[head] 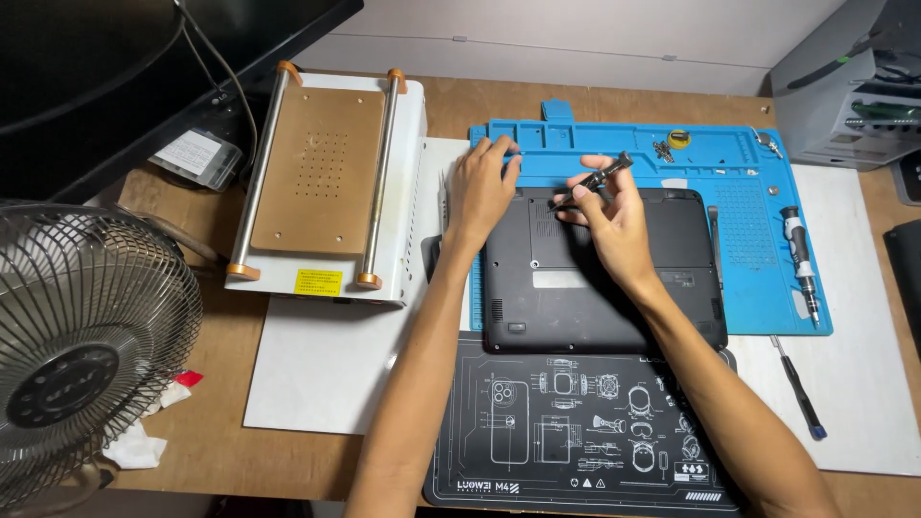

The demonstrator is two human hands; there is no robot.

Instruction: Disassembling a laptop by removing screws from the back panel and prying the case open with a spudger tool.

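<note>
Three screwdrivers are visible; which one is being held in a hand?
The dark screwdriver in the right hand, tilted above the upside-down black laptop. The grey-black driver on the blue mat and the blue-tipped one lie untouched.

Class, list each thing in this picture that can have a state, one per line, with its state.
Laptop: closed, lying bottom side up on the blue mat.
Left hand: flat on the laptop's far left corner.
Right hand: gripping a screwdriver, tip on the laptop's base.
Fan: blades not visibly blurred.
Spare screwdriver: lying unused.
</note>
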